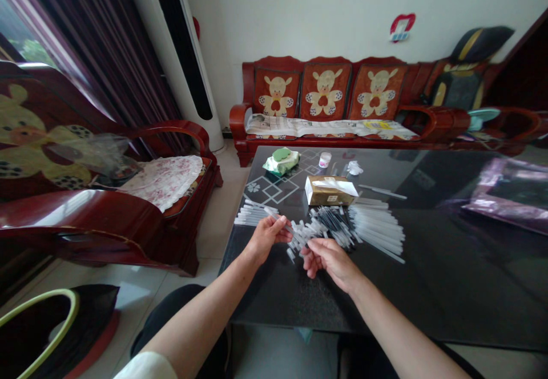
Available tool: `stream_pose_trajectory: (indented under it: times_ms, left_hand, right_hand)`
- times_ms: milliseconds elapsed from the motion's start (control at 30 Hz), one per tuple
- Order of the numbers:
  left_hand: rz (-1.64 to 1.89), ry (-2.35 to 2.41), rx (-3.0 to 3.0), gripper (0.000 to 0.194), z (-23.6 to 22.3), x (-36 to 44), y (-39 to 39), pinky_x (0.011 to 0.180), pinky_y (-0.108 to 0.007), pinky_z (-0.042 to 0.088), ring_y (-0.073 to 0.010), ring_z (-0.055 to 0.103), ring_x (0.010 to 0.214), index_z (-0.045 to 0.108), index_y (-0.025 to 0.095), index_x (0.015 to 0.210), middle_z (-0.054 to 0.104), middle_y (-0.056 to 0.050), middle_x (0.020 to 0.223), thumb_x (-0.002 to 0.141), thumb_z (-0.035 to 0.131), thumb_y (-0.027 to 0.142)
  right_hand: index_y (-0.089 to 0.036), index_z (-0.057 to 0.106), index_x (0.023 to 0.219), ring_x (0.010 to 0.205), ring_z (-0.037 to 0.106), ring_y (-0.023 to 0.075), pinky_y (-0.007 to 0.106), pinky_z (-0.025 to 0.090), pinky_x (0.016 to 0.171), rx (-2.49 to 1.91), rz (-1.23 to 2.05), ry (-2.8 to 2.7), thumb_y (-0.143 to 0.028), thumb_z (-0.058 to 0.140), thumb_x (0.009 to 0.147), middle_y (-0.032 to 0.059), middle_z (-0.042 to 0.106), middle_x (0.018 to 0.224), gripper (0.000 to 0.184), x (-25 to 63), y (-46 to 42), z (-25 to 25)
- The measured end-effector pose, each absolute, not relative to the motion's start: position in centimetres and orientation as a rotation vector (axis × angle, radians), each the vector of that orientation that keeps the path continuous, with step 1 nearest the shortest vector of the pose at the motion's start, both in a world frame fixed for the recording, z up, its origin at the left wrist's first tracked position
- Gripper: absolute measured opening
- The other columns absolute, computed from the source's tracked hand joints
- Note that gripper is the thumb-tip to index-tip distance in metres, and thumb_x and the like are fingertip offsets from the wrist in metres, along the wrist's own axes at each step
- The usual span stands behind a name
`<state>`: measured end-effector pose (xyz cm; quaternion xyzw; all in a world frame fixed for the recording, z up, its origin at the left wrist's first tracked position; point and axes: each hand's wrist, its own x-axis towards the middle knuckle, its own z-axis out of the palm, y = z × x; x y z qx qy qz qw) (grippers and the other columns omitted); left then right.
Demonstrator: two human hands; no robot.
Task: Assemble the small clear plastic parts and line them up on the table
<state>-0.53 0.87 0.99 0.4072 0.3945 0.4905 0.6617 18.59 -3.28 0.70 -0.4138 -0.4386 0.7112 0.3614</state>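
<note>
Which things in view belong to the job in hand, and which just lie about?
Likely the job's: tube in the left hand, small pale pieces, dark thin rods, fanned tubes, tube row.

Seemingly lying about: tissue box, green pack, small tub, crumpled wad.

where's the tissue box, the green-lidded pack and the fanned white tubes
Tissue box (326, 197): head view, front face
Green-lidded pack (281, 165): head view, below the lid
Fanned white tubes (378, 228): head view, fan's middle

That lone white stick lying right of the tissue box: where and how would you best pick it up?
Probably by the right half of the white stick, pinched across from above by the right hand: it is thin, lies flat, and its left end sits near the tissue box.
</note>
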Motion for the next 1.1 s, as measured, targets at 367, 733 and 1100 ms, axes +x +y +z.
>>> stream_pose_trajectory:
  times_ms: [367,733,1100]
  left_hand:
    - [1.11,0.895,0.923,0.043,1.0,-0.6,0.9,0.059,-0.023,0.053,-0.0117,0.062,0.055,0.065,0.01,0.08,0.066,-0.005,0.063,0.073,0.071,0.051]
    - [1.138,0.903,0.901,0.043,1.3,-0.9,1.1,0.057,-0.023,0.053,-0.0117,0.063,0.054,0.065,0.01,0.079,0.066,-0.005,0.062,0.071,0.073,0.051]
    - [1.252,0.952,0.797,0.034,1.1,-2.1,2.2,0.056,-0.021,0.053,-0.0108,0.063,0.054,0.062,0.01,0.079,0.066,-0.004,0.063,0.074,0.073,0.043]
  right_hand:
    - [-0.011,0.064,0.082,0.044,0.061,0.0137,0.024,0.048,0.043,-1.093,1.83,-1.117,-0.055,0.057,0.083,0.0065,0.067,0.059,0.045,18.6,-3.2,0.7]
    - [-0.014,0.059,0.071,0.043,0.059,0.0115,0.023,0.047,0.043,-1.109,1.775,-1.146,-0.041,0.072,0.072,0.0028,0.067,0.059,0.03,18.9,-3.1,1.1]
    - [-0.015,0.062,0.071,0.036,0.052,0.0097,0.02,0.037,0.036,-1.405,1.379,-1.338,-0.045,0.063,0.074,0.0009,0.063,0.053,0.03,21.3,-1.6,0.0]
